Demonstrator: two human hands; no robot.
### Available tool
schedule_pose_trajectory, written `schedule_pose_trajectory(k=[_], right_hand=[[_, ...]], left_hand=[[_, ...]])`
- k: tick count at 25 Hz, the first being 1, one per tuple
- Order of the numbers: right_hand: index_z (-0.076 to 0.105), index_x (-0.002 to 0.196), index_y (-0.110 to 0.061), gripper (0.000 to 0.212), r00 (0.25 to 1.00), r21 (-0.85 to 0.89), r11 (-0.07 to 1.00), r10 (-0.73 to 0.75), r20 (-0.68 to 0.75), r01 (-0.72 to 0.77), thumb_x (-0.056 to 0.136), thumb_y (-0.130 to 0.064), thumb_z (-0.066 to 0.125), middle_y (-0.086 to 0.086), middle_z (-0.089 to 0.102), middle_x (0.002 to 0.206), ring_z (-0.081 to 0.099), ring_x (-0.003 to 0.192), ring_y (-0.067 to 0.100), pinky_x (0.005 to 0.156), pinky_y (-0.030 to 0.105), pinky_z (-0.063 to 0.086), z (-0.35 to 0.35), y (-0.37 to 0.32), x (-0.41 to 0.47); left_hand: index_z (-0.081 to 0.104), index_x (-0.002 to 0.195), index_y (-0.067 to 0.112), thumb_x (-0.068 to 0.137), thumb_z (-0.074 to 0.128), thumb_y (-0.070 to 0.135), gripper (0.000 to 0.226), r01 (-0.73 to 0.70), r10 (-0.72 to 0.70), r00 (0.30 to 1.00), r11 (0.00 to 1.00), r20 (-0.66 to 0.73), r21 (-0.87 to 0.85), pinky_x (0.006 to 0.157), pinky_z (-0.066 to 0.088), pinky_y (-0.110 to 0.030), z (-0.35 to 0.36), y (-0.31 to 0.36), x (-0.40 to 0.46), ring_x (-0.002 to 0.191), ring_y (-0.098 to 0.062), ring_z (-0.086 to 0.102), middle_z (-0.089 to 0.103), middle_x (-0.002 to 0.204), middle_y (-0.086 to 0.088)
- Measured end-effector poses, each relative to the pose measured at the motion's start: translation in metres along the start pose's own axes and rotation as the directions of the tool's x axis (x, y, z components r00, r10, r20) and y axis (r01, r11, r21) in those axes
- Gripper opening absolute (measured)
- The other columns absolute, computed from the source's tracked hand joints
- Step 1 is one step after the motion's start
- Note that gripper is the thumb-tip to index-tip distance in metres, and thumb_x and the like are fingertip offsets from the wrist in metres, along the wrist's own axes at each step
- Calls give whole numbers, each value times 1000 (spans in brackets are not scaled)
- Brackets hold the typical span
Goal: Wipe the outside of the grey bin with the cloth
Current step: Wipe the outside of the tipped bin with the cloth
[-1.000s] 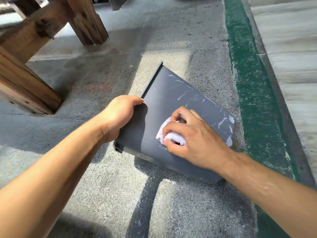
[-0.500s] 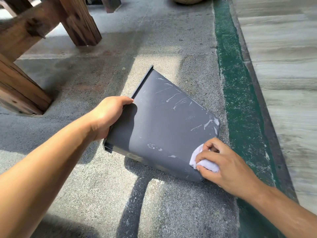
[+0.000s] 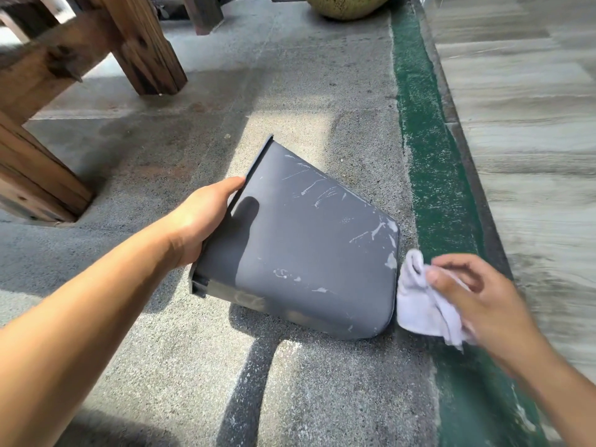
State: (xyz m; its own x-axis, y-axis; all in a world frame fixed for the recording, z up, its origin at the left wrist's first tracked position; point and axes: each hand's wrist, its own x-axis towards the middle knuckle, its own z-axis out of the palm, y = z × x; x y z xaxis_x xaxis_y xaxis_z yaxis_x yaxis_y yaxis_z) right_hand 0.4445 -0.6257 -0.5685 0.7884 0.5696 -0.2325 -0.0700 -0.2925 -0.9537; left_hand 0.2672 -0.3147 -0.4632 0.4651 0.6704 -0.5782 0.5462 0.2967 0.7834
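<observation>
The grey bin (image 3: 300, 250) lies on its side on the concrete floor (image 3: 161, 366), its open rim toward the left hand (image 3: 200, 221) and its rounded base toward the right hand (image 3: 477, 298); the left fingers (image 3: 233, 183) curl over the rim, clamped on its edge, thumb hidden inside or behind; pale smears and scratches mark the upward face beyond those fingers. The right fingers (image 3: 451, 262) pinch a pale crumpled cloth (image 3: 419, 301), which hangs just beside the bin's base, whether touching it I cannot tell; the hand is blurred. A green painted strip (image 3: 429, 156) runs under the right fingers; wooden legs (image 3: 145, 50) stand well beyond the left fingers.
</observation>
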Motion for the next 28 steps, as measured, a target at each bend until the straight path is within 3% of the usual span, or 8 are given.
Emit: schedule_pose_trajectory(k=[3,7,9,11,16,19,25,28], right_hand=[[57,132,-5,54,916,508,827,23,400,-242,84,-22,77,24,64,78,56,40,24,46,31,41,21,-37,15],[60,122,3,37,873,524,798,6,488,-298,88,-9,71,27,69,87,67,49,24,40,29,44,68,-65,30],[68,112,-3,17,927,416,894,-2,376,-167,96,-3,62,13,77,87,74,62,17,50,35,61,83,-62,33],[74,116,-19,24,944,111,983,-170,283,144,96,-8,66,-1,79,105,75,94,12,89,40,61,89,-47,38],[60,135,-45,56,778,-470,652,-615,132,595,86,-22,72,-1,41,103,42,96,18,92,26,40,91,-8,35],[49,147,-45,61,678,-623,389,-659,326,678,87,-40,60,1,41,106,42,96,22,88,41,44,97,6,19],[59,137,-49,47,789,-494,620,-538,298,609,101,-63,33,-2,47,131,43,119,23,104,46,44,99,3,13],[61,133,-43,38,772,-583,545,-582,255,603,100,-54,45,-2,54,124,51,114,25,98,49,45,109,-4,14]], left_hand=[[80,107,19,89,55,63,54,-9,10,999,1000,-47,20,91,55,-65,3,1,-1,98,-41,75,80,105,-14],[80,98,19,94,53,61,50,-7,10,997,999,-78,44,86,58,-62,7,4,0,86,-38,76,81,95,-13],[80,99,18,94,53,61,52,-9,13,997,999,-74,50,88,58,-63,7,3,-1,85,-37,76,81,95,-13],[80,103,17,94,52,62,54,-13,17,998,998,-62,59,90,56,-63,5,2,-1,93,-39,76,81,100,-14],[79,107,16,95,49,62,57,-29,34,998,995,-50,96,89,56,-64,6,1,-1,94,-40,75,80,104,-15],[80,101,13,95,50,62,57,-36,46,996,992,-82,119,86,59,-62,8,4,-1,88,-39,75,81,98,-16],[79,99,11,95,47,65,63,-43,57,994,987,-91,154,81,62,-56,7,1,1,82,-38,77,81,92,-14],[78,96,7,98,44,64,66,-49,67,991,987,-119,152,74,63,-48,8,1,1,70,-33,76,81,83,-12]])
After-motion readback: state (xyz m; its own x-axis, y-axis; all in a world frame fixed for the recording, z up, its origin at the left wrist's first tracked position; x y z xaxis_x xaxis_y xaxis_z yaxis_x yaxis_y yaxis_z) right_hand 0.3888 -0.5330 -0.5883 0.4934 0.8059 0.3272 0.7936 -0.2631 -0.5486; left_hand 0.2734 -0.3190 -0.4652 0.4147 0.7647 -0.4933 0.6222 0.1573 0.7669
